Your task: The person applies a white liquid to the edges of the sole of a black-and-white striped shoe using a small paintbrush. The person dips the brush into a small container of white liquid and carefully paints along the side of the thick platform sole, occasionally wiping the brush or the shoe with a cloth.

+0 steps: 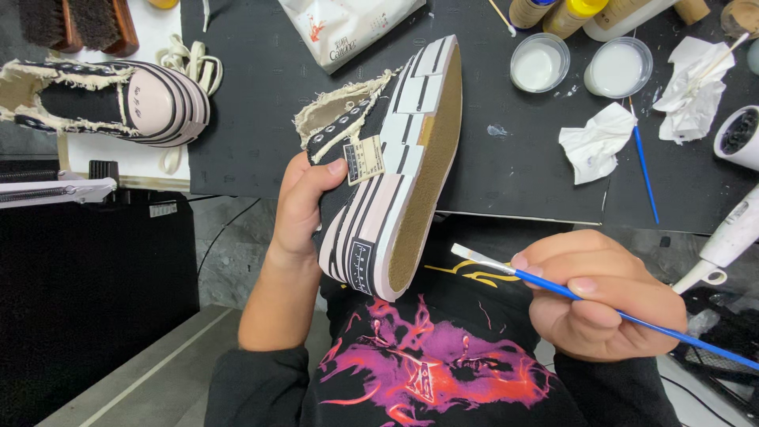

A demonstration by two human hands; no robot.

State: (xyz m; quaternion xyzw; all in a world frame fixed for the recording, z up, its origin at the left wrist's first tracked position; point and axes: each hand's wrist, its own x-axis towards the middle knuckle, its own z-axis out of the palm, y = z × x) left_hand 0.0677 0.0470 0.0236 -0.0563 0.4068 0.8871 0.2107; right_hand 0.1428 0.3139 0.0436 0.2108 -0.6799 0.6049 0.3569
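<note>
My left hand [302, 207] grips a black canvas sneaker [399, 158] with a frayed collar and a pale pink, black-striped sole wall, turned on its side so the tan outsole faces right. A small paper tag [364, 160] hangs by my thumb. My right hand [601, 294] holds a thin blue-handled flat paintbrush [553, 286], its pale bristle tip a little right of the sneaker's heel, not touching it. The matching second sneaker [118, 96] lies at the upper left on a white surface.
On the black work mat [253, 95] sit two round dishes of white liquid [540, 62], crumpled tissues [597, 142], another blue brush [644, 170], bottles at the top, a white pouch [348, 28] and a white cup [739, 136]. Shoe brushes [75, 22] lie top left.
</note>
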